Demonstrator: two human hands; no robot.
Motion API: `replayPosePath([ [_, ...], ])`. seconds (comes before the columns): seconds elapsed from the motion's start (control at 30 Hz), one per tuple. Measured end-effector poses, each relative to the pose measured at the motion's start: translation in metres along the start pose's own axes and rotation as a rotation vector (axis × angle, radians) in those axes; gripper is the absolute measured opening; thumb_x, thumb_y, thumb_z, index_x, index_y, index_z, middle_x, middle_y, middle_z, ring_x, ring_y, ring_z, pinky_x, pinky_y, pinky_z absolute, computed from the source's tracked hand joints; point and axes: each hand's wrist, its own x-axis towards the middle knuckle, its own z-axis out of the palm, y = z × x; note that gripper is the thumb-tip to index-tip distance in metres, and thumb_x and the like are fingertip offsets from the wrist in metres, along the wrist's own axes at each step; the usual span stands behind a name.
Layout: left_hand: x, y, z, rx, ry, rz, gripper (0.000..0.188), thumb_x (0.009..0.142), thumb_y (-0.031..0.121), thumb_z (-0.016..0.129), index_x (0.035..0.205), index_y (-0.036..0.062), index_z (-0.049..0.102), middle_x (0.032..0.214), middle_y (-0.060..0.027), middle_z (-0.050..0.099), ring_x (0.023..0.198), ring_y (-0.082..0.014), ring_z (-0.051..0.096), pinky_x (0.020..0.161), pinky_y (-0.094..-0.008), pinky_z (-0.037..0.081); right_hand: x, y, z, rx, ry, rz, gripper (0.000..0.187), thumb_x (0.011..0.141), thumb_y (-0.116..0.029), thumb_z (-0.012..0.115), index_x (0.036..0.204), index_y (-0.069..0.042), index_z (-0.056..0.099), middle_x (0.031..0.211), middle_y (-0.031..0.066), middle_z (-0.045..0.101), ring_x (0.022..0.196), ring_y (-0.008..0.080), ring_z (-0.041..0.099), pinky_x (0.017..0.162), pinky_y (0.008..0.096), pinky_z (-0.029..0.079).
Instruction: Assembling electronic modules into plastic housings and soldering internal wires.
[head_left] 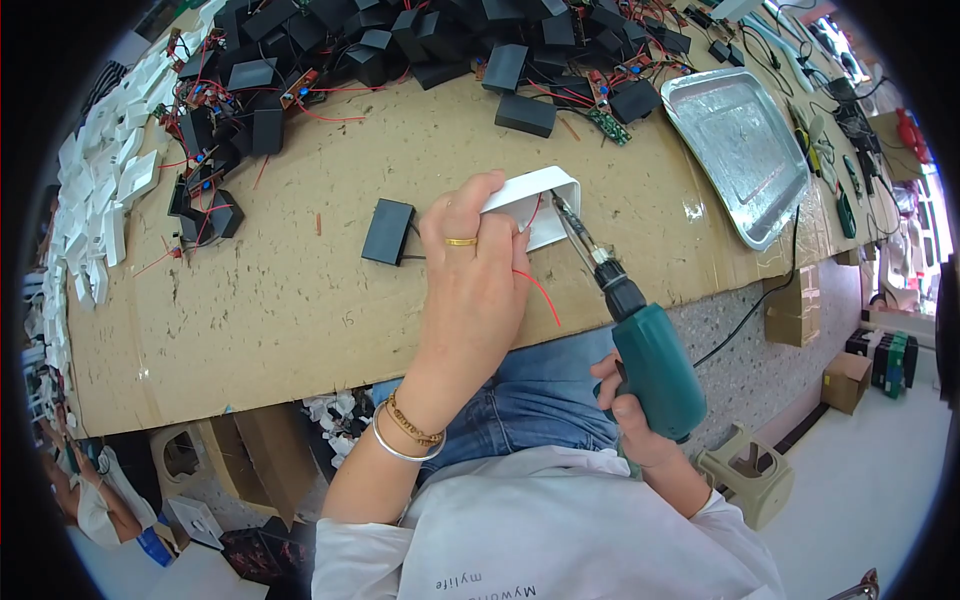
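Note:
My left hand (470, 265) is closed around a white plastic housing (545, 183), its open side turned to the right. A red wire (541, 295) hangs out below my fingers. In my right hand (632, 420) is a green soldering gun (657, 365) with a black collar, held by its grip at the table's front edge. Its thin metal tip reaches into the housing's open side; whether it touches anything inside I cannot tell. Left of my left hand lies a black box (389, 232), with a dark lead running under that hand.
Black boxes (505, 68) with circuit boards and red wires are heaped along the back. White plastic parts (100, 180) cover the left side. A foil-lined metal tray (735, 140) lies at the right, near hand tools (810, 150). A black cord (745, 330) hangs off the cardboard-covered table (270, 330).

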Motion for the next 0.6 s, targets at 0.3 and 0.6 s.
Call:
replayPosePath([
  [0.3,-0.0001,-0.0008,0.0006,0.017,-0.006,-0.002,0.018,0.08,-0.004,0.065,0.089,0.0022,0.05,0.131,-0.0132,0.046,0.112,-0.0345,0.045,0.095,-0.0414,0.039,-0.0062,-0.0029,-0.0059,-0.083,-0.018,-0.097,0.036,0.084,-0.022,0.073,0.102,0.004,0.056,0.088,0.0107,0.069,0.061,0.0102,0.062,0.057,0.0232,0.05],
  [0.6,-0.0002,-0.0007,-0.0001,0.0,-0.003,0.0,0.018,0.08,-0.005,0.065,0.089,0.002,0.051,0.131,-0.0133,0.046,0.111,-0.0352,0.045,0.093,-0.0414,0.041,-0.0089,0.0014,-0.0062,-0.005,-0.031,-0.043,0.038,0.084,-0.021,0.073,0.104,0.005,0.052,0.088,0.0114,0.068,0.062,0.0096,0.062,0.057,0.023,0.049],
])
